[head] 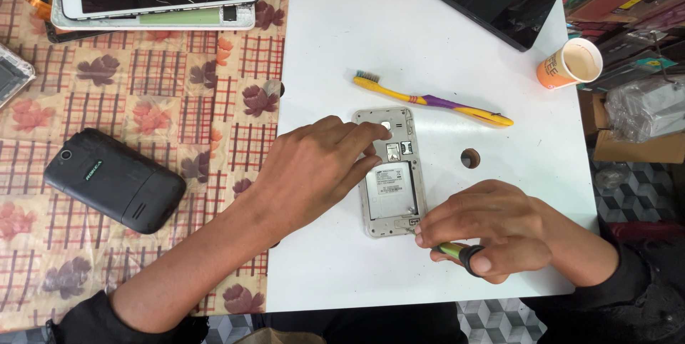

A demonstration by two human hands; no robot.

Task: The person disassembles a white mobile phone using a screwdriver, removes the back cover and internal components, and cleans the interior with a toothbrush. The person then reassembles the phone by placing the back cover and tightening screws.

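Left hand [314, 169] pins an opened phone [391, 173] flat while right hand [492, 230] pinches a screwdriver [457, 250] at its five-o'clock corner, demanding steady tip pressure.

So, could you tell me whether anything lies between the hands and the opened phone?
Nothing visible does. The left hand already rests on the opened phone, and the right hand has its screwdriver at the lower edge.

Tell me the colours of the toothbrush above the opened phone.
Yellow toothbrush with a purple middle section; head view.
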